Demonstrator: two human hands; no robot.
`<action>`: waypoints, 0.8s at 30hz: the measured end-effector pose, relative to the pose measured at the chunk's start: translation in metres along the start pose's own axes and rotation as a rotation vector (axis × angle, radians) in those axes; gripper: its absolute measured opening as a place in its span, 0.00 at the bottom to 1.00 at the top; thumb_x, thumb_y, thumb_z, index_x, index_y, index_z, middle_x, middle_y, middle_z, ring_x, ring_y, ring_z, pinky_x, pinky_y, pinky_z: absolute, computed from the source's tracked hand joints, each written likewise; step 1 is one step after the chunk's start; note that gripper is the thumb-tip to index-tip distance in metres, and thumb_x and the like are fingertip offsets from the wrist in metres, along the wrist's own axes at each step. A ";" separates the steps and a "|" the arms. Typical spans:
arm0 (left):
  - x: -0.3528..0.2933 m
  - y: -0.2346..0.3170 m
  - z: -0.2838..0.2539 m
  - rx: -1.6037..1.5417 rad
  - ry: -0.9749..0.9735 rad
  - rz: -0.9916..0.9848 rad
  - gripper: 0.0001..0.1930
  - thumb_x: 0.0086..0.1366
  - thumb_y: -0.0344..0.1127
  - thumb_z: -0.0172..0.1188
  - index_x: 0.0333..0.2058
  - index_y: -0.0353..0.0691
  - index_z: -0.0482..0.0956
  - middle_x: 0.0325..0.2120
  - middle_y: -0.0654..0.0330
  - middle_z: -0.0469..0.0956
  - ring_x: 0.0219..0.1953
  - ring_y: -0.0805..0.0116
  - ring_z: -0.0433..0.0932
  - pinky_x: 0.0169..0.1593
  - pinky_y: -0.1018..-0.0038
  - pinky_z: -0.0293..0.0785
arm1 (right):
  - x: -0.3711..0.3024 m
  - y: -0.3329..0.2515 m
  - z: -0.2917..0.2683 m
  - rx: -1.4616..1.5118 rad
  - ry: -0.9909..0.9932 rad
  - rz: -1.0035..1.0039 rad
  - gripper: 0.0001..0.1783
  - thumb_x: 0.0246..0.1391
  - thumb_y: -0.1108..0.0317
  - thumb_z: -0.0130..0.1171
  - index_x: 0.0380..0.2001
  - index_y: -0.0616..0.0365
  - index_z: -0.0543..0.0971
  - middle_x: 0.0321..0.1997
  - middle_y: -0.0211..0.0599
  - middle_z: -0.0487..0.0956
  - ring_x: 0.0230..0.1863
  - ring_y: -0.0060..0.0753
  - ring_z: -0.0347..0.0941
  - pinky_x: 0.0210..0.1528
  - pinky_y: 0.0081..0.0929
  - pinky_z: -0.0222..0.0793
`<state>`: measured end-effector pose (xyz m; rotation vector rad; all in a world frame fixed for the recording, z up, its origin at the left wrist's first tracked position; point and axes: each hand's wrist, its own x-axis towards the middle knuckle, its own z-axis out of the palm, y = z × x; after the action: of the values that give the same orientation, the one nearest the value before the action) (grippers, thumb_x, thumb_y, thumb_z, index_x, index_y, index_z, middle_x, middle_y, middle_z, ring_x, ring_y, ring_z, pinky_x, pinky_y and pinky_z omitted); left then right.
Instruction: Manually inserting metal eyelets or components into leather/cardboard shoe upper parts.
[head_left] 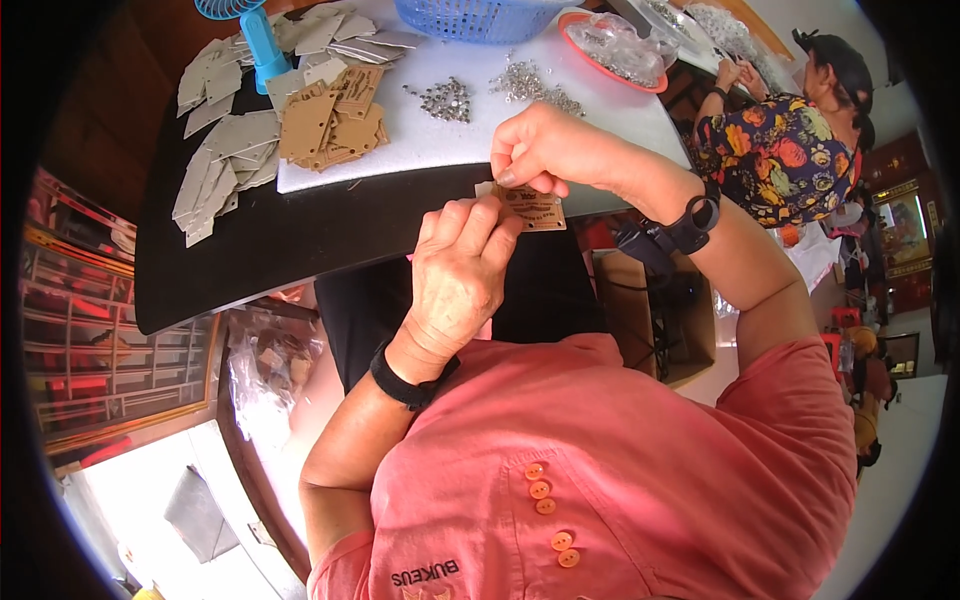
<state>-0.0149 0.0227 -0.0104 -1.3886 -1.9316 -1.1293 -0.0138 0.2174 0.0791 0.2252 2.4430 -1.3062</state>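
Observation:
My left hand (462, 255) is closed on a small brown printed card (540, 208), gripping it by its left side. Dark holes show along the card's lower edge. Just above the card, my right hand (545, 148) has thumb and index finger pinched together at its upper left edge. Whatever may be between those fingertips is too small to make out. The card is close to the table's front edge. Beyond it on the white mat (420, 140) lie a pile of dark shiny small pieces (440, 101) and a pile of silvery small pieces (530, 82).
Brown cards (330, 120) are stacked on the mat's left side, with grey cards (230, 170) heaped beside them. A blue fan (262, 50), a blue basket (480, 20) and a red-rimmed tray (660, 85) with a plastic bag stand farther back. Another person (780, 150) works at the right.

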 end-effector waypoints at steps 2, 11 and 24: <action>-0.001 0.001 0.000 0.000 -0.002 -0.007 0.19 0.44 0.22 0.63 0.38 0.43 0.81 0.38 0.63 0.75 0.40 0.62 0.74 0.41 0.68 0.69 | -0.001 0.000 -0.001 0.007 -0.022 0.008 0.05 0.50 0.73 0.60 0.26 0.64 0.78 0.12 0.28 0.68 0.13 0.16 0.61 0.14 0.18 0.54; -0.004 0.000 0.000 -0.022 -0.030 -0.015 0.18 0.44 0.22 0.63 0.38 0.42 0.80 0.39 0.63 0.75 0.41 0.62 0.74 0.42 0.68 0.68 | 0.002 -0.003 0.001 0.004 -0.025 0.049 0.05 0.50 0.73 0.60 0.26 0.65 0.77 0.11 0.28 0.68 0.11 0.16 0.60 0.14 0.19 0.53; 0.019 0.007 -0.009 0.077 -0.131 -0.033 0.13 0.48 0.23 0.65 0.34 0.42 0.79 0.42 0.58 0.75 0.43 0.54 0.71 0.43 0.60 0.66 | -0.005 0.012 0.002 0.133 0.100 -0.145 0.06 0.49 0.73 0.63 0.28 0.63 0.76 0.13 0.28 0.69 0.13 0.18 0.63 0.14 0.20 0.54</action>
<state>-0.0150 0.0258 0.0113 -1.4257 -2.0740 -0.9893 -0.0045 0.2222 0.0708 0.1536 2.4969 -1.5575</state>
